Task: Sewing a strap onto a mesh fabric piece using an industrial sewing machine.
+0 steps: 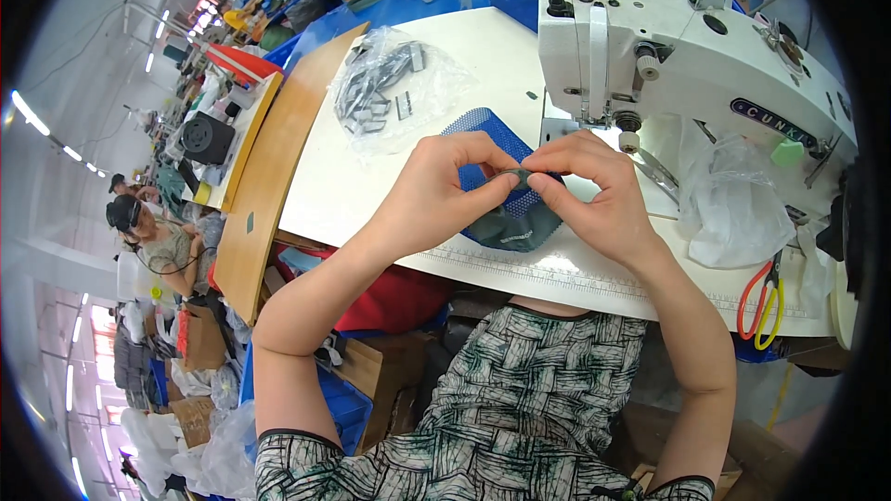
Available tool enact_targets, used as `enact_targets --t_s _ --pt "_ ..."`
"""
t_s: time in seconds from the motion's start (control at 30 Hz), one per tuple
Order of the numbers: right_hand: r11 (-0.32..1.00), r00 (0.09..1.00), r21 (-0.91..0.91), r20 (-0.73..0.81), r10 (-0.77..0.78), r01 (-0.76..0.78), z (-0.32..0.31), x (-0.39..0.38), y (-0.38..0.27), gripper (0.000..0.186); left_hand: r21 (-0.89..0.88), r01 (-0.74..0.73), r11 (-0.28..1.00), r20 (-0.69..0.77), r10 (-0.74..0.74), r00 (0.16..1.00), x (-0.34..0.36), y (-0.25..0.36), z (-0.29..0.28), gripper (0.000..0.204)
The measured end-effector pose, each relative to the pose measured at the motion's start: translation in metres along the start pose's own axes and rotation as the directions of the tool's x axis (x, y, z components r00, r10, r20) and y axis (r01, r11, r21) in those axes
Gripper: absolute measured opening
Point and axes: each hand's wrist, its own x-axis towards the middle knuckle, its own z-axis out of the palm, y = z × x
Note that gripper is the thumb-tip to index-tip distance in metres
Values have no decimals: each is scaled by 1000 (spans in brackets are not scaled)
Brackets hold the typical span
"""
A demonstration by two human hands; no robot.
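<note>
Over the sewing table (316,195), my left hand (441,190) and my right hand (599,190) meet with thumbs and forefingers pinched. Between the fingertips is a small dark green strip (522,178); both hands hold it, and its exact kind is unclear. Beneath them lies a flat pouch-like piece of blue mesh (481,122) with a dark green panel (510,230) along its near end. My fingers hide its middle, so I cannot tell whether the strip is joined to it. The white sewing machine (687,60) stands just beyond my right hand.
A clear plastic bag (432,79) with several dark buckle-like parts lies at the back left. To the right are crumpled white plastic (738,199) and red-and-yellow-handled scissors (768,301) at the table edge. A ruler strip (594,283) runs along the front. A co-worker (167,241) sits far left.
</note>
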Motion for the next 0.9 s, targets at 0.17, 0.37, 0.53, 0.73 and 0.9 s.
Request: enact_targets --t_s 0.17,0.37,0.53,0.73,0.9 --pt "996 999 -80 7 -48 48 1 1 -3 14 29 -28 999 -21 29 999 -3 -2 2 13" --pt "980 997 -183 13 -72 73 3 0 -3 12 -62 -84 995 -30 82 996 -5 -8 9 21" --pt "936 986 -311 21 -166 164 0 -1 -5 12 126 149 981 198 -172 965 -8 -13 -4 23" --pt "595 790 -574 161 -592 563 -6 3 -11 14 -457 388 800 406 -201 891 4 -35 -21 27" --pt "535 743 -553 262 -616 639 -10 5 -17 10 -586 387 712 450 -111 886 9 -25 -34 30"
